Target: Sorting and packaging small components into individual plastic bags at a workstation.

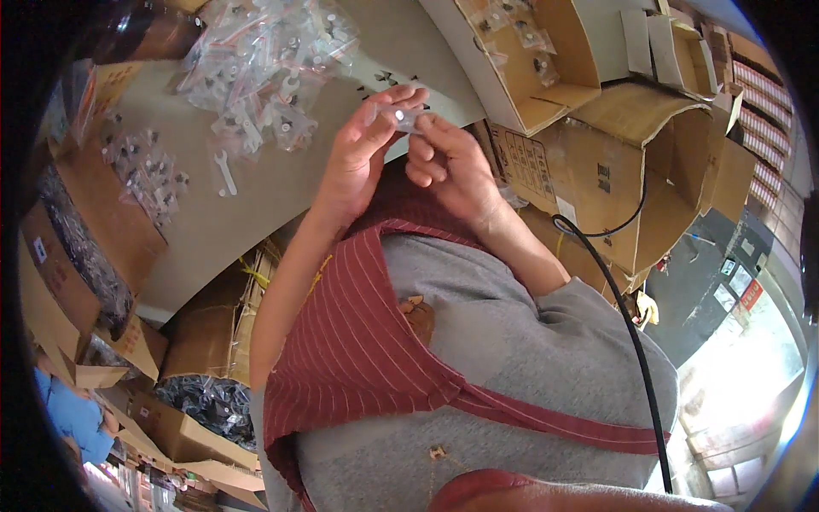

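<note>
A small clear plastic bag with a white round spot on it is held up between my two hands, over the table's near edge. My left hand is closed on the bag's left side, thumb against it and fingers curled behind. On its right side, my right hand pinches the bag between thumb and fingers, the other fingers bent in. Whatever lies inside the bag is too small to make out. Just beyond my fingers, several small dark parts lie on the table.
A heap of clear bags covers the far table, with a loose wrench nearby. More bags with dark parts lie left. Cardboard boxes stand right; a box of metal parts stands left. A black cable hangs beside me.
</note>
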The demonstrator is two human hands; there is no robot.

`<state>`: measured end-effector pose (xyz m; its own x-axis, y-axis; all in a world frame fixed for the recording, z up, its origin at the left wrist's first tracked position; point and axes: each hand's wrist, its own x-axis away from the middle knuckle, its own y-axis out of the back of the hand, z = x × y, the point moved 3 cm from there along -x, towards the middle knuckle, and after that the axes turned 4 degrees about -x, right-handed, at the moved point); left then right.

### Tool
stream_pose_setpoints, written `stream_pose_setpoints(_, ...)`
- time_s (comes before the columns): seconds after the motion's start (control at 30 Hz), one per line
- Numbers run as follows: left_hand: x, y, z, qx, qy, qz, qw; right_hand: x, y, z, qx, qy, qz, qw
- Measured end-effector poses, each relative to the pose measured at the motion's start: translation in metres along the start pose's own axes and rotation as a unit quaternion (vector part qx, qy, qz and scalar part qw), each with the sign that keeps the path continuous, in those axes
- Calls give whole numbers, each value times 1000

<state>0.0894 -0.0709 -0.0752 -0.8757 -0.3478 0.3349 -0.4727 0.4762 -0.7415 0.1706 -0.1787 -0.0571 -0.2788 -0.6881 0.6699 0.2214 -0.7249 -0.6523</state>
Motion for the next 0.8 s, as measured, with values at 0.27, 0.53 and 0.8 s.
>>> stream_pose_setpoints(0.27, 12, 0, 0, -198, -38, -140, 969, -3, 14, -36, -298, -217, 38, 929)
stream_pose_setpoints(0.53, 22, -7, -12, -226, -33, -183, 956, 3, 15, -47, -62, -219, 57, 972)
stream_pose_setpoints(0.8, 37, 15, -20, -491, -43, -214, 843, 17, 46, -21, 433, 19, 18, 901)
